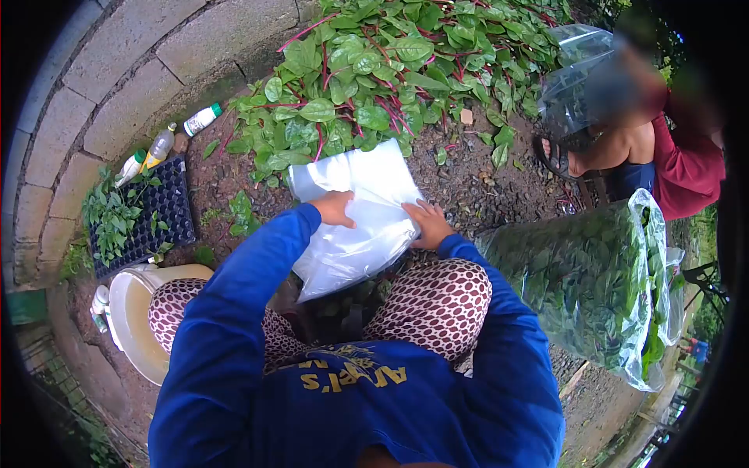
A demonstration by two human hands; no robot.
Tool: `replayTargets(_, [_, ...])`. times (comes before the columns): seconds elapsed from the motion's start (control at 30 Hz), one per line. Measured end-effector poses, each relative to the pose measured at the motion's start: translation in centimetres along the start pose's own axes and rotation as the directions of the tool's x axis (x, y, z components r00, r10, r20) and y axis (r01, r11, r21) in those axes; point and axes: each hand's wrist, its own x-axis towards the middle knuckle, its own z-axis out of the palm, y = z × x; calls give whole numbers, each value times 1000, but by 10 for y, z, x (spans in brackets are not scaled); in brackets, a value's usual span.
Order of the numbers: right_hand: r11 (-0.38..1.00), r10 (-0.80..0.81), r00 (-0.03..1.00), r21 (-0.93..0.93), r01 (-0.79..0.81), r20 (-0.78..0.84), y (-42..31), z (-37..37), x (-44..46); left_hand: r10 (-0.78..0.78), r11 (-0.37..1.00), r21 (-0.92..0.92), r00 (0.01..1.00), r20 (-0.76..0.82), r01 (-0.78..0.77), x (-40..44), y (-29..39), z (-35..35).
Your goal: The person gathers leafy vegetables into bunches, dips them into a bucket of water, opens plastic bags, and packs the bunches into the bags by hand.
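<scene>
A stack of clear, folded plastic bags [363, 187] lies on the ground in front of my knees. Resting on its left side, my left hand [335, 209] has its thumb spread from the fingers. My right hand [431, 225] touches the right edge, fingers stretched out over the plastic. Just beyond the stack spreads a big heap of green leaves with red-purple stems [374, 101]. To the right, a large clear bag full of leaves [569, 273] leans over on its side.
A person in a red sleeve [686, 171] sits at right by another clear bag [577, 78]. At left are a black seedling tray [168, 203], several bottles [203, 118] and a white bucket [129, 312] of cloudy liquid. A block wall [129, 74] curves behind them.
</scene>
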Motion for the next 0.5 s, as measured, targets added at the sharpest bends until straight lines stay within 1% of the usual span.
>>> replayTargets(0.03, [983, 153, 988, 96, -155, 25, 1, 19, 2, 26, 997, 75, 997, -78, -20, -2, 8, 13])
replayTargets(0.07, [933, 300, 952, 187, -306, 65, 4, 39, 4, 59, 988, 153, 987, -152, -35, -3, 16, 21])
replayTargets(0.1, [851, 434, 893, 272, -450, 118, 3, 46, 7, -9, 997, 78, 985, -170, 22, -3, 24, 23])
replayTargets(0.13, [841, 419, 904, 413, -350, -88, 3, 51, 7, -76, 997, 2, 981, -181, 78, -4, 32, 23])
replayTargets(0.17, [772, 443, 896, 522, -361, -35, 2, 44, 11, -141, 989, -74, 973, -185, 130, -6, 41, 23])
replayTargets(0.2, [692, 461, 887, 618, -373, 19, 0, 25, 16, -142, 987, -112, 954, -266, 116, -9, 48, 23])
replayTargets(0.23, [606, 473, 879, 698, -381, 70, -1, 0, 19, -90, 967, -254, 966, -242, 26, -4, 46, 21])
replayTargets(0.27, [579, 425, 903, 747, -328, 67, -1, -26, 16, -31, 917, -394, 974, -224, -61, 4, 40, 18])
replayTargets(0.3, [512, 454, 888, 794, -327, 73, -1, -47, 8, 33, 839, -525, 976, -214, -143, 12, 41, 15])
replayTargets(0.33, [443, 482, 872, 837, -322, 81, 0, -67, -5, 81, 748, -647, 988, -129, -146, 6, 70, -6])
replayTargets(0.37, [369, 510, 855, 875, -314, 92, -1, -88, -19, 112, 701, -702, 991, -67, -127, 3, 98, -23])
replayTargets(0.43, [219, 480, 870, 945, -242, 112, -16, -137, -60, 190, 602, -796, 980, 55, -71, 6, 146, -41])
replayTargets(0.47, [284, 452, 889, 932, -227, 79, -32, -162, -80, 273, 637, -753, 962, 19, -166, 13, 165, -37])
replayTargets(0.5, [434, 439, 895, 854, -287, 77, -35, -168, -106, 358, 620, -760, 932, 56, -192, 20, 186, -32])
